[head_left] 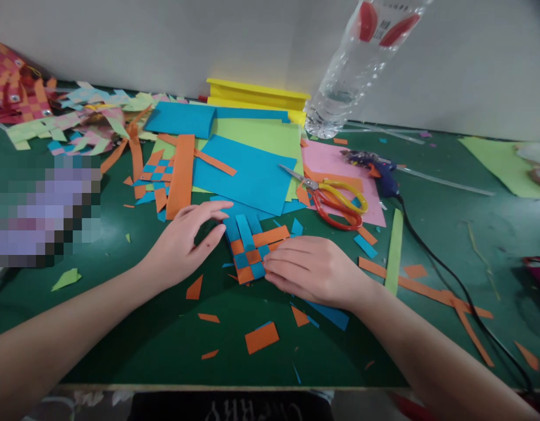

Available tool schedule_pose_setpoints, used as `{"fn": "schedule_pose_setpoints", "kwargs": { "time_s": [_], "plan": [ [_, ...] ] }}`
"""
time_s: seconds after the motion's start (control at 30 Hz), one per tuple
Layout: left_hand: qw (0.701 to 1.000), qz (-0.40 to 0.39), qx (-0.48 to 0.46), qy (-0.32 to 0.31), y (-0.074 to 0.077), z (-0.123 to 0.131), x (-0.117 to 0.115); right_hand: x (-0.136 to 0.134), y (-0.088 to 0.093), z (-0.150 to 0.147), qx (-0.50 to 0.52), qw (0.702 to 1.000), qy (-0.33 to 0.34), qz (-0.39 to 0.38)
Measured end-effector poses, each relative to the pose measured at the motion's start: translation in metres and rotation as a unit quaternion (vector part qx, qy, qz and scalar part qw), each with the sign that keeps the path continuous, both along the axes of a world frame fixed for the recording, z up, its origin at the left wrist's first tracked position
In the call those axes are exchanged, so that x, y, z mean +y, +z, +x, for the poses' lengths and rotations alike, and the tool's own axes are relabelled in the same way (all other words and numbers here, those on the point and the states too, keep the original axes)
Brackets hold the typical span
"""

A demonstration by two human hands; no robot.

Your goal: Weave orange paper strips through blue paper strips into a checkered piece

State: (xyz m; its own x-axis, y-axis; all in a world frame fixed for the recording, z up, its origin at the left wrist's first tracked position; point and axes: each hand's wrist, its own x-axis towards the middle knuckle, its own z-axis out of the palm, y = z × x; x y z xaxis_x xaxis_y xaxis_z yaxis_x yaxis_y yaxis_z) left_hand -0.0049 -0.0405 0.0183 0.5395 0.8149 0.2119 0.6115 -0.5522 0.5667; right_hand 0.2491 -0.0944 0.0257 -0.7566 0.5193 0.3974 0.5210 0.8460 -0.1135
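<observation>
A small checked weave of blue and orange paper strips (253, 255) lies on the green table in front of me. Loose blue ends stick up from its far side, and an orange strip (272, 235) runs out to the right. My right hand (307, 266) rests over the weave's right edge, fingers together on it; the thumb is hidden. At the upper left corner of the weave, my left hand (184, 245) hovers with thumb and fingers apart, close to the blue strips. Whether its fingertips touch the paper is not clear.
Scissors (329, 199), a glue gun (381, 172) with its black cable and a water bottle (344, 73) lie or stand beyond my right hand. Coloured sheets (248, 175) fill the back middle. A blurred-out device (42, 213) is at left. Paper scraps (262, 338) litter the table.
</observation>
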Motion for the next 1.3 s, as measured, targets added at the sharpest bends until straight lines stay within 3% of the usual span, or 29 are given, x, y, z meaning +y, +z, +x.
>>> {"fn": "schedule_pose_setpoints", "kwargs": {
  "time_s": [0.17,0.5,0.7,0.9,1.1,1.2,1.3],
  "plan": [
    [0.997,0.068,0.022,-0.037,0.002,0.002,0.0,0.0,0.001,0.0,0.004,1.0,-0.002,-0.004],
    [0.993,0.095,-0.002,-0.062,0.006,0.002,-0.001,0.002,0.0,-0.001,0.048,0.997,0.004,0.059],
    [0.974,0.208,-0.047,-0.076,0.012,-0.001,-0.006,0.002,0.002,0.001,0.156,0.978,-0.115,0.071],
    [0.968,0.223,-0.041,-0.106,0.013,-0.007,-0.017,0.002,0.003,0.0,0.187,0.959,-0.207,-0.055],
    [0.961,0.23,-0.003,-0.153,0.013,-0.018,-0.015,0.001,0.006,-0.002,0.23,0.961,-0.121,-0.09],
    [0.944,0.264,-0.051,-0.191,0.014,-0.02,-0.016,0.001,0.008,-0.002,0.21,0.973,-0.086,-0.033],
    [0.955,0.215,-0.073,-0.19,0.016,-0.017,-0.019,-0.003,0.01,-0.001,0.166,0.983,-0.057,0.055]
  ]
}}
